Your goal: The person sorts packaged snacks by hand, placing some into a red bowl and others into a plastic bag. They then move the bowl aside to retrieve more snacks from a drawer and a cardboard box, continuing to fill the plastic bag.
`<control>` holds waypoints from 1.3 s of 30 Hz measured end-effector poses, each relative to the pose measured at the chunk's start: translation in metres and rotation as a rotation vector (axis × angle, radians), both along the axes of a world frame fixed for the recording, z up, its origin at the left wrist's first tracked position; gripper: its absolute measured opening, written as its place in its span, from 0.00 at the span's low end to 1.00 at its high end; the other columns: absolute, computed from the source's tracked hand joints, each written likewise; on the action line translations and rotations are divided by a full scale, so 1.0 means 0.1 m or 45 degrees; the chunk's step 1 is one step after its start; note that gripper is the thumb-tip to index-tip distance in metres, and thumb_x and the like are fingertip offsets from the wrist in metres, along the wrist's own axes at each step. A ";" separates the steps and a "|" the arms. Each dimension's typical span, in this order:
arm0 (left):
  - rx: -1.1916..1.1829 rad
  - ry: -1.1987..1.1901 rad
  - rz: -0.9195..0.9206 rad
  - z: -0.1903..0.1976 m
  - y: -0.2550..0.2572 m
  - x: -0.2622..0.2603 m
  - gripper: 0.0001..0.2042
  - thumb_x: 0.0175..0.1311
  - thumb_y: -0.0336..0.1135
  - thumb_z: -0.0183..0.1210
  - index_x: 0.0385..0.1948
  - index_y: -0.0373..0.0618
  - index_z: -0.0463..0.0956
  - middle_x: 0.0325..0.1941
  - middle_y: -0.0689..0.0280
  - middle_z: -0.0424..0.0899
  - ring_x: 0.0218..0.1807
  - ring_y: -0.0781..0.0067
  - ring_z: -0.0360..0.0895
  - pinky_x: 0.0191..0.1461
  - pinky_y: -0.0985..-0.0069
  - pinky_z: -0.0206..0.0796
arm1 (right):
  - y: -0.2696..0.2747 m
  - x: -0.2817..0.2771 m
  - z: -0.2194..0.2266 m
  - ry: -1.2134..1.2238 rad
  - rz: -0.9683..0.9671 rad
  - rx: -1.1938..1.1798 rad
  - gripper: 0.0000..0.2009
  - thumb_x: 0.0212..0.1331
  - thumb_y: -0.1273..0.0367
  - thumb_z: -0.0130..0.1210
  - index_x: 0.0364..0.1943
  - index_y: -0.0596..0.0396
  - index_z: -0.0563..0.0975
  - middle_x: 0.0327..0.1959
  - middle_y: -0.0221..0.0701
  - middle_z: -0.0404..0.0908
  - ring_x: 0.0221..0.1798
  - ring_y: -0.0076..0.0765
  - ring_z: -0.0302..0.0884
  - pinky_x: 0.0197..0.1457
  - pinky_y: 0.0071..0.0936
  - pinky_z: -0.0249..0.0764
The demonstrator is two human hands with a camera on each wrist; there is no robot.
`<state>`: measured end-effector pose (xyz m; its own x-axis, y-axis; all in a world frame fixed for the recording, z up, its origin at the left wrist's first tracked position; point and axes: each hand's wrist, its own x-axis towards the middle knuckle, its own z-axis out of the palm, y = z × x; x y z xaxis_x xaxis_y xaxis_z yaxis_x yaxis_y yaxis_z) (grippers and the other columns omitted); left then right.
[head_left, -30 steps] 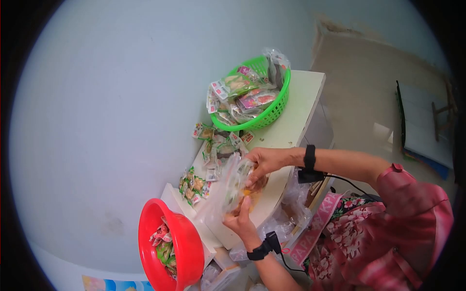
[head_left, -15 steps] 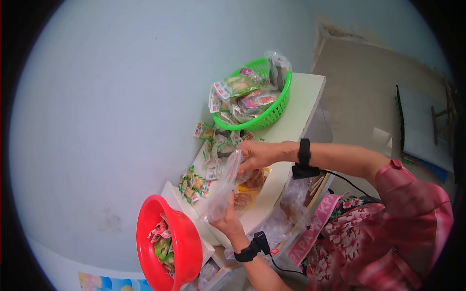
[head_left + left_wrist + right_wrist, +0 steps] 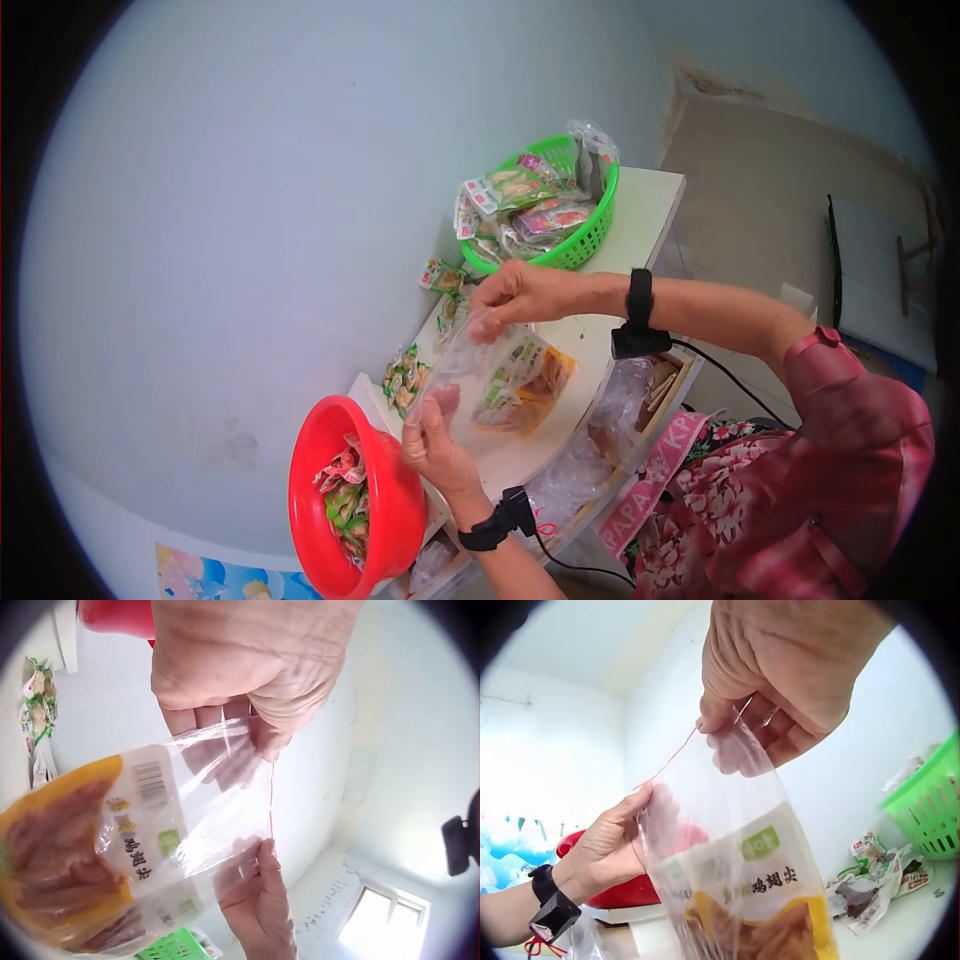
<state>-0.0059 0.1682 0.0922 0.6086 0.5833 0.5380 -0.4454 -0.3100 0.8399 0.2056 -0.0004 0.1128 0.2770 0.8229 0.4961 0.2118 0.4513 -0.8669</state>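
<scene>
A clear plastic bag (image 3: 455, 355) with a red line along its top edge is stretched between both hands. Inside it are printed packets (image 3: 525, 385) of brown food with yellow borders, low in the bag. The left hand (image 3: 440, 460) pinches one top corner between thumb and fingers; in the left wrist view this hand (image 3: 247, 660) shows at the top. Thumb and fingers of the right hand (image 3: 525, 295) pinch the other corner, as the right wrist view shows this hand (image 3: 795, 667) from close up.
Filled packets lie in a green basket (image 3: 590, 235) at the back right of the white table (image 3: 640, 205). Small packets (image 3: 405, 380) lie along the wall side. A red bowl (image 3: 405, 510) with packets stands at lower left. Clear bags (image 3: 570, 470) fill an open drawer.
Both hands have shifted to the bag's top edge and hold it stretched between them. The packets show lower in the bag, and the left hand has moved toward the red bowl.
</scene>
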 end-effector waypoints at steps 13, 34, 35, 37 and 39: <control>0.101 -0.063 0.123 0.07 0.04 -0.12 0.11 0.76 0.32 0.58 0.50 0.34 0.80 0.42 0.54 0.88 0.45 0.63 0.87 0.56 0.63 0.80 | -0.05 -0.22 0.18 -0.070 -0.151 0.125 0.12 0.71 0.62 0.62 0.40 0.58 0.82 0.35 0.25 0.85 0.40 0.18 0.80 0.44 0.21 0.77; -0.055 0.122 -0.183 -0.23 -0.05 -0.13 0.18 0.79 0.37 0.53 0.51 0.25 0.79 0.51 0.45 0.86 0.55 0.52 0.85 0.66 0.58 0.75 | -0.14 -0.10 -0.08 -0.433 -0.206 -0.166 0.22 0.66 0.59 0.67 0.57 0.59 0.78 0.43 0.30 0.85 0.48 0.24 0.80 0.51 0.28 0.76; -0.075 0.103 -0.191 -0.24 -0.04 -0.12 0.18 0.79 0.37 0.53 0.52 0.25 0.78 0.51 0.44 0.86 0.54 0.50 0.85 0.66 0.57 0.75 | -0.15 -0.11 -0.14 -0.324 -0.109 -0.214 0.23 0.68 0.57 0.66 0.59 0.59 0.79 0.46 0.33 0.86 0.53 0.27 0.81 0.55 0.30 0.77; -0.088 0.121 -0.179 -0.17 -0.09 -0.11 0.19 0.80 0.38 0.52 0.53 0.24 0.77 0.50 0.44 0.86 0.54 0.50 0.85 0.65 0.57 0.76 | -0.08 -0.09 -0.29 -0.265 -0.014 -0.181 0.21 0.69 0.57 0.64 0.56 0.59 0.81 0.46 0.33 0.87 0.53 0.27 0.83 0.55 0.29 0.78; -0.091 0.127 -0.161 -0.14 -0.10 -0.12 0.19 0.80 0.38 0.52 0.54 0.24 0.76 0.50 0.43 0.86 0.54 0.50 0.85 0.63 0.57 0.77 | -0.02 -0.09 -0.35 -0.159 0.075 -0.161 0.19 0.71 0.56 0.62 0.52 0.59 0.83 0.44 0.33 0.88 0.50 0.27 0.85 0.53 0.28 0.80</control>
<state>-0.0179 0.1580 0.0778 0.7278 0.5330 0.4315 -0.3908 -0.1948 0.8996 0.1968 -0.0027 0.0777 0.1693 0.8938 0.4153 0.2982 0.3552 -0.8860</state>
